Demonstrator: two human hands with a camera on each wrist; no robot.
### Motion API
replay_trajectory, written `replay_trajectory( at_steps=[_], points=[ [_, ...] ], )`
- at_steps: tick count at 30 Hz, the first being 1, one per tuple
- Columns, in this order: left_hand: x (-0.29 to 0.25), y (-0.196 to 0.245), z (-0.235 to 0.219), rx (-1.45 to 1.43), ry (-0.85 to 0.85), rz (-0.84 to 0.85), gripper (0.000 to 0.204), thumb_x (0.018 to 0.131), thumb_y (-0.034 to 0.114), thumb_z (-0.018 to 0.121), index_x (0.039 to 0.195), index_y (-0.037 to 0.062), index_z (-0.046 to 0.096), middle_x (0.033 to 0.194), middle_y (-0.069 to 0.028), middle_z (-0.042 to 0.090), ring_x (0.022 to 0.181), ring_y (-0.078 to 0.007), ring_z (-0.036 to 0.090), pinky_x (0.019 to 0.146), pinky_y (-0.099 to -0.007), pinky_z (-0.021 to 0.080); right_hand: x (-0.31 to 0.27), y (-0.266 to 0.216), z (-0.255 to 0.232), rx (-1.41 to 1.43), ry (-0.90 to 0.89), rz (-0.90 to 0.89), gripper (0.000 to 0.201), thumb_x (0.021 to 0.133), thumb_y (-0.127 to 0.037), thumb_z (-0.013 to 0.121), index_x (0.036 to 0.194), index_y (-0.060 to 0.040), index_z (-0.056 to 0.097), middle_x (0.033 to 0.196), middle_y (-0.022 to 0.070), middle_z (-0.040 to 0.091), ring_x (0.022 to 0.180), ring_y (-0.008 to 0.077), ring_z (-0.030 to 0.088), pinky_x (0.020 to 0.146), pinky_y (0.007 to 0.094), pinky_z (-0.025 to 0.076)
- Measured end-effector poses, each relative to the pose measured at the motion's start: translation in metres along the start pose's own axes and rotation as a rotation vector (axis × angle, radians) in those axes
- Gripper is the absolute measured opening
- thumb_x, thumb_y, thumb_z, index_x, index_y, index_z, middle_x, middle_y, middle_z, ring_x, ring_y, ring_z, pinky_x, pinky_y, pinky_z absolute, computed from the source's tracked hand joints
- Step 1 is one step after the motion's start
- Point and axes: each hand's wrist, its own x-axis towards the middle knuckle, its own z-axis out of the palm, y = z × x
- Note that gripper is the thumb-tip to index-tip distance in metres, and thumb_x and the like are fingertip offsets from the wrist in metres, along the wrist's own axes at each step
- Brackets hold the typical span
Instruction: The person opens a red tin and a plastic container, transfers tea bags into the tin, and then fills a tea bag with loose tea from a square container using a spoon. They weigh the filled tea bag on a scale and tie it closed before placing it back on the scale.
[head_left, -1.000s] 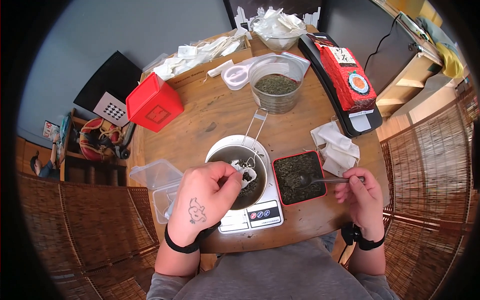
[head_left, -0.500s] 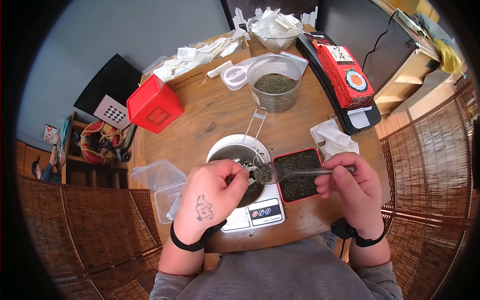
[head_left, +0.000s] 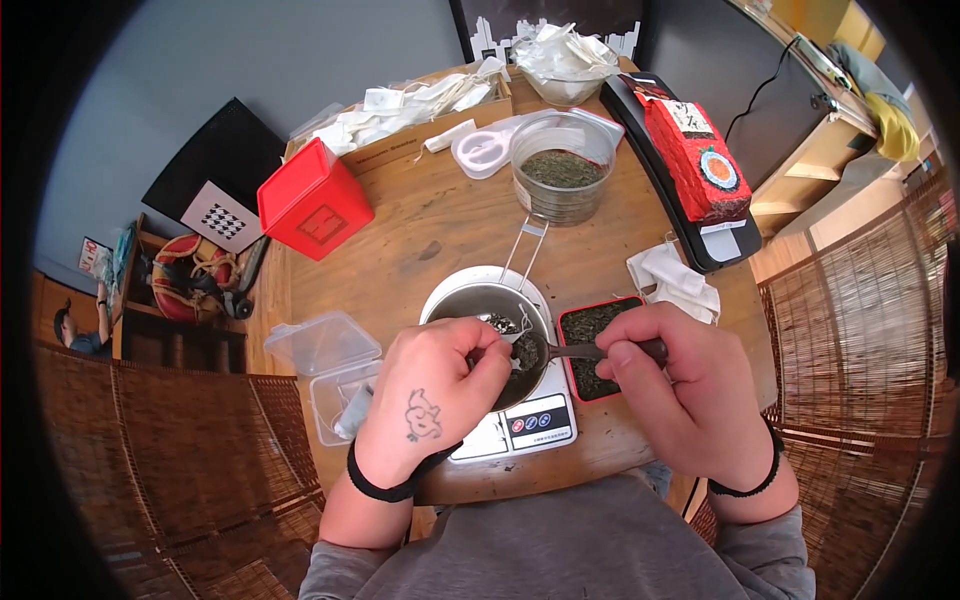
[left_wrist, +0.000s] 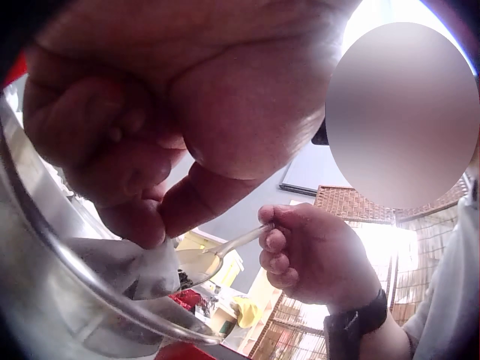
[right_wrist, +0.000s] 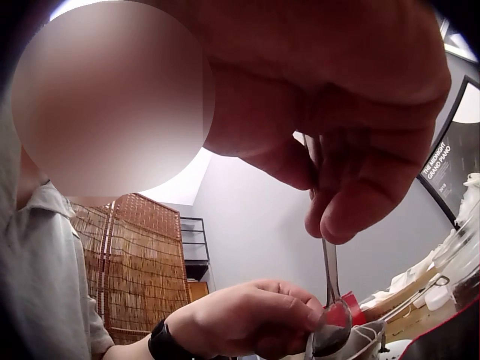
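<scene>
A spoon (head_left: 581,351) is held almost level over a metal pan (head_left: 549,381), its long axis running across the head view from the right hand (head_left: 685,385) to the left hand (head_left: 428,390). The spoon's bowl end, loaded with dark dried leaves, is pointed toward the person's left, at a small white bag (left_wrist: 154,270) held within the pan's mouth. In the left wrist view, the handle is seen tilted upward from the bowl end to the right fingers.

The handle is clamped between the right thumb and fingertips, the hand held knuckles up above a red-rimmed tin (head_left: 605,325) of leaves. The bag is pinched between the left thumb and forefinger, the other left fingers curled in toward the palm and the back of the hand turned up. Both forearms are angled inward from the person's sides.

The pan is set on a white kitchen scale (head_left: 493,437), with its wire handle (head_left: 526,250) pointed away from the person. An open clear plastic box (head_left: 325,402) is placed to the left, and white cloth-like bags (head_left: 680,282) are laid beyond the tin.
</scene>
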Motion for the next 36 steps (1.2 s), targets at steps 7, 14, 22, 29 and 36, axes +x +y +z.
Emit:
replay_trajectory(
  at_steps=[7, 14, 22, 29, 36],
  points=[
    [-0.006, -0.003, -0.006, -0.05, -0.008, -0.025, 0.015, 0.091, 0.013, 0.071, 0.085, -0.0005, 0.073, 0.073, -0.0185, 0.069, 0.063, -0.0344, 0.069, 0.061, -0.0409, 0.053, 0.01, -0.019, 0.008, -0.141, -0.014, -0.121, 0.009, 0.095, -0.005, 0.071, 0.104, -0.0051, 0.071, 0.079, 0.0097, 0.071, 0.068, 0.028, 0.069, 0.064, 0.0369, 0.054],
    [-0.013, -0.012, -0.01, -0.083, 0.032, 0.028, 0.016, 0.091, 0.014, 0.071, 0.085, -0.0007, 0.074, 0.073, -0.0183, 0.069, 0.063, -0.0356, 0.069, 0.06, -0.0419, 0.053, 0.014, -0.039, 0.011, -0.195, -0.009, -0.165, 0.009, 0.093, -0.004, 0.072, 0.102, -0.0052, 0.07, 0.079, 0.0102, 0.07, 0.069, 0.0282, 0.07, 0.063, 0.0367, 0.054],
    [-0.015, -0.016, -0.017, -0.099, 0.015, -0.002, 0.017, 0.093, 0.015, 0.071, 0.086, -0.0007, 0.074, 0.069, -0.0184, 0.068, 0.059, -0.0344, 0.068, 0.058, -0.0412, 0.052, 0.013, -0.052, 0.015, -0.253, -0.009, -0.169, 0.009, 0.094, -0.004, 0.072, 0.102, -0.0046, 0.07, 0.08, 0.0105, 0.071, 0.065, 0.0273, 0.07, 0.06, 0.0347, 0.054],
    [-0.014, -0.014, -0.022, -0.093, 0.008, -0.05, 0.017, 0.093, 0.015, 0.071, 0.084, 0.0, 0.074, 0.064, -0.0179, 0.065, 0.054, -0.0298, 0.067, 0.055, -0.0381, 0.05, 0.005, -0.05, 0.012, -0.11, 0.037, -0.121, 0.01, 0.098, 0.0, 0.067, 0.107, -0.001, 0.07, 0.081, 0.0087, 0.073, 0.07, 0.0158, 0.073, 0.062, 0.0284, 0.054],
    [-0.011, -0.013, -0.026, -0.045, 0.015, -0.046, 0.019, 0.094, 0.016, 0.071, 0.084, 0.0001, 0.074, 0.062, -0.0183, 0.064, 0.053, -0.0299, 0.066, 0.055, -0.0384, 0.049, -0.015, -0.032, -0.005, 0.062, 0.177, 0.052, 0.01, 0.102, 0.001, 0.062, 0.109, 0.0041, 0.069, 0.09, 0.0087, 0.075, 0.08, 0.0123, 0.075, 0.071, 0.025, 0.057]
  ],
)
